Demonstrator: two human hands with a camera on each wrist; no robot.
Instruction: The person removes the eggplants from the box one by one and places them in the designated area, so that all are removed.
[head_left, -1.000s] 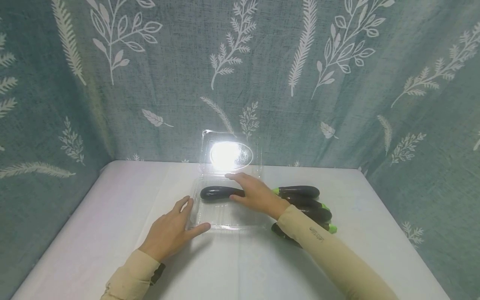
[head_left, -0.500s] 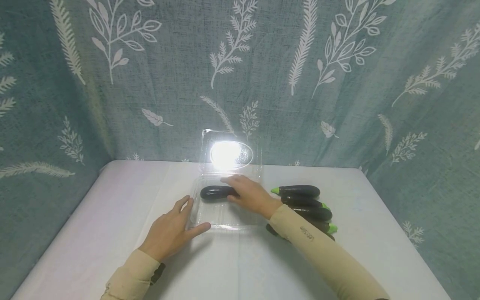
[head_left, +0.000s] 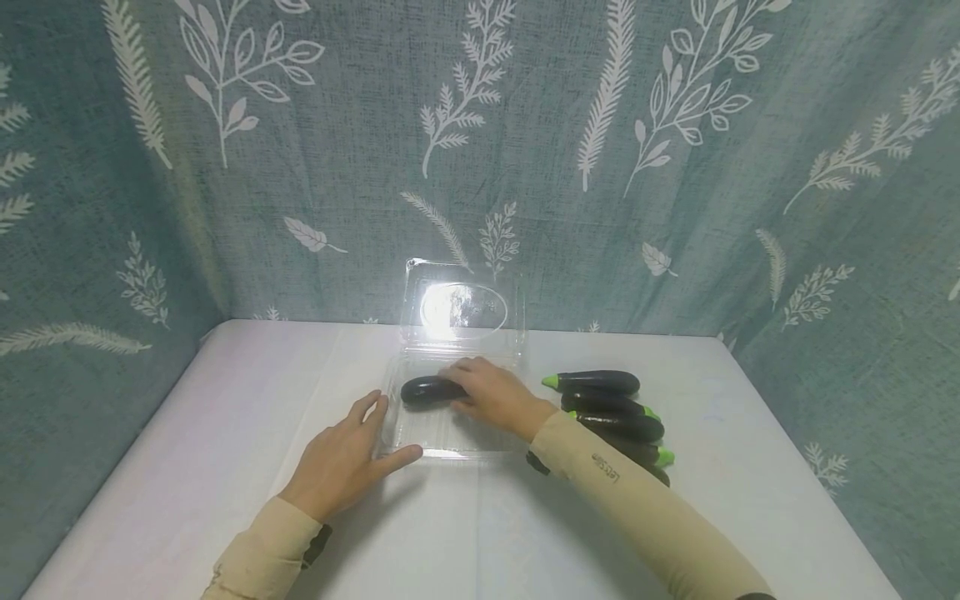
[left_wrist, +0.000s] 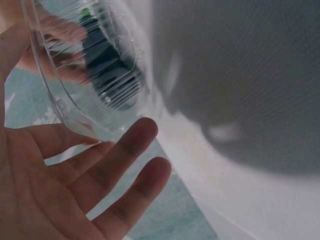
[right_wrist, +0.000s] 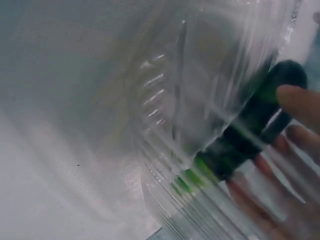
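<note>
A clear plastic clamshell container stands on the table, its lid raised at the back. Inside the base, toward its rear, lies a glossy dark eggplant. My right hand grips this eggplant from above and covers its right part. Through the ribbed plastic, the right wrist view shows the eggplant's green cap, with thumb and fingers around the dark body. At the container's left side is my left hand, fingers extended and spread. Its fingertips are right at the container wall in the left wrist view.
Several more eggplants lie stacked in a row to the right of the container, partly hidden by my right sleeve. The white-covered table meets a teal leaf-patterned curtain at the back and sides.
My right hand has slid a little left and toward me along the eggplant, which now tilts slightly. The glare on the lid has shifted. My left hand has stayed in place.
</note>
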